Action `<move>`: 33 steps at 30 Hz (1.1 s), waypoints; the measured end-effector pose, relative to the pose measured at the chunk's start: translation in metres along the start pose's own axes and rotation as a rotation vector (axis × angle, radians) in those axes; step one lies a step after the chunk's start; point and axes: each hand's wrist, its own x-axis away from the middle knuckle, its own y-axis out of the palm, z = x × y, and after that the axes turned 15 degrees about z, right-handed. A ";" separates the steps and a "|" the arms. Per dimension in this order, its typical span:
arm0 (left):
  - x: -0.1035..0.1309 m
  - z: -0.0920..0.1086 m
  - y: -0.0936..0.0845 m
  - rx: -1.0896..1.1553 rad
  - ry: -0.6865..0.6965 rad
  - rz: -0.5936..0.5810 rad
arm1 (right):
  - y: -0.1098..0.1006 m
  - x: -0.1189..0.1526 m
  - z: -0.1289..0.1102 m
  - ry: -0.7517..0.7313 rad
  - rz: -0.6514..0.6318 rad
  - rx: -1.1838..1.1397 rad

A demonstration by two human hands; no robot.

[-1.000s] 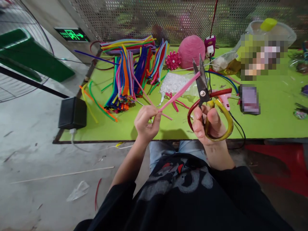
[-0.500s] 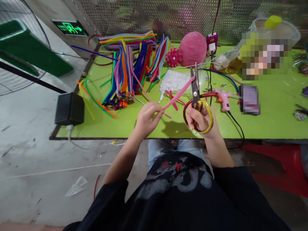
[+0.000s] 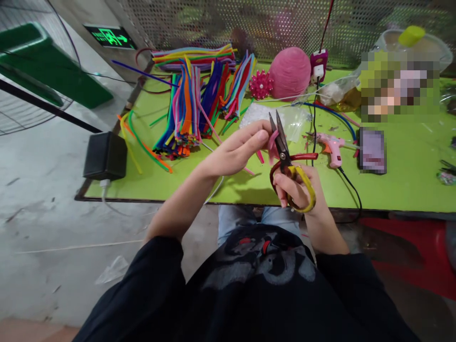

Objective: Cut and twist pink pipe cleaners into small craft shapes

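My right hand (image 3: 297,185) is wrapped round the scissors (image 3: 282,154), which have one red handle and one yellow handle. Their dark blades point up and stand slightly apart. Right beside the blades, my left hand (image 3: 237,147) pinches pink pipe cleaners (image 3: 272,146), folded or bunched against the blades; its fingertips are partly hidden. Beneath the hands, more pink pipe cleaner pieces (image 3: 260,156) lie on the green table (image 3: 171,187). Just beyond my left hand lies a clear bag of white beads (image 3: 254,115).
Bundles of coloured pipe cleaners (image 3: 188,104) lie at the left back. A pink ball (image 3: 290,73) and a pink beaded flower (image 3: 261,84) stand behind the bead bag. To the right are a pink glue gun (image 3: 333,148) and a phone (image 3: 372,151). A black box (image 3: 105,156) is at the left edge.
My left hand has moved right and up to the scissor blades. The pink pipe cleaners, stretched out long before, are now bunched close at the blades. The scissors have shifted slightly left and down.
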 end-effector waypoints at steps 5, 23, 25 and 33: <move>0.009 0.019 0.009 0.125 -0.073 0.083 | -0.004 0.000 0.003 -0.033 0.005 -0.074; 0.015 0.012 0.018 0.785 -0.062 -0.196 | -0.003 0.001 0.024 0.043 -0.041 -0.181; 0.015 0.012 0.019 0.764 -0.084 -0.188 | -0.002 -0.002 0.025 0.031 -0.020 -0.136; 0.013 0.011 0.014 0.719 -0.353 -0.345 | -0.037 -0.039 0.006 -0.276 0.307 0.336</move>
